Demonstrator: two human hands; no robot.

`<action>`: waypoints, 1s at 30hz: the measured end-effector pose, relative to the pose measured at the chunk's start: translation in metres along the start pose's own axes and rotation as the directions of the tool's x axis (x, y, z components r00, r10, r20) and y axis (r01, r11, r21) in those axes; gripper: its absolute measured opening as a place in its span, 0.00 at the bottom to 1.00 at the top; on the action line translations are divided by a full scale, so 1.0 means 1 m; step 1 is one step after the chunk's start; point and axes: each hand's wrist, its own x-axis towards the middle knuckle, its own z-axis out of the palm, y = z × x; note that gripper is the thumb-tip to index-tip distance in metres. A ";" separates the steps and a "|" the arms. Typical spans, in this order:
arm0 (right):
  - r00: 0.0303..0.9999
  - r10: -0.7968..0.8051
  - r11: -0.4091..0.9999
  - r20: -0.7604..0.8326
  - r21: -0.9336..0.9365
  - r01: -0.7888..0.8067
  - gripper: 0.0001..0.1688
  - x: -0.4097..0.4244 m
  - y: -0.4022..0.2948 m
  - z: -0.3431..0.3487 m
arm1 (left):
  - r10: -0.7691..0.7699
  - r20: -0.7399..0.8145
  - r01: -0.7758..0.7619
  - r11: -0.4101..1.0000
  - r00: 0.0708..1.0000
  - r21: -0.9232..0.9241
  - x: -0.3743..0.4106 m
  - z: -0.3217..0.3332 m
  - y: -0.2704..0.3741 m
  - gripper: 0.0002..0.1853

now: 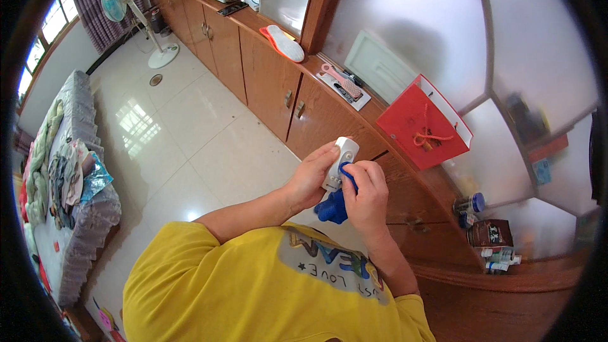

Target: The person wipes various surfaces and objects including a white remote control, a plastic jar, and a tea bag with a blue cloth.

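My left hand (311,175) holds a small white remote control (337,161) with a few buttons, thumb along its edge, tilted upright in front of my chest. Against the remote's face, my right hand (368,190) pinches a blue cloth (332,209) between thumb and fingers. A fold of the cloth lies on the remote near its middle, and the rest hangs bunched below both hands. The cloth covers part of the remote's buttons.
A long wooden cabinet (266,64) carries shoe insoles (285,43), a pink hairbrush (344,81), a red paper bag (420,126) and several jars. Across the tiled floor stand a fan (163,56) and a bed (90,228) with clothes on it.
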 end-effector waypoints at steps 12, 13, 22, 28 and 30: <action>0.907 -0.314 0.943 0.281 -0.021 0.333 0.11 0.004 0.022 -0.028 | -0.215 -0.037 0.215 0.976 0.976 0.014 -0.004 -0.001 0.000 0.15; 0.929 -0.281 0.958 0.240 0.007 0.287 0.12 0.006 0.021 -0.031 | -0.251 -0.034 0.249 0.967 0.967 -0.051 -0.002 -0.005 -0.003 0.15; 0.987 -0.114 0.988 0.118 -0.090 0.125 0.14 0.002 0.009 -0.019 | -0.174 -0.036 0.172 0.984 0.984 -0.055 -0.001 0.003 0.009 0.13; 0.988 -0.155 0.969 0.022 -0.189 0.156 0.11 -0.011 -0.001 0.000 | -0.082 -0.111 0.076 0.996 0.990 -0.054 0.001 0.005 0.002 0.11; 0.991 -0.136 0.976 0.004 -0.172 0.135 0.12 -0.012 -0.002 0.002 | -0.046 -0.110 0.044 0.999 0.993 -0.023 -0.001 0.007 0.000 0.11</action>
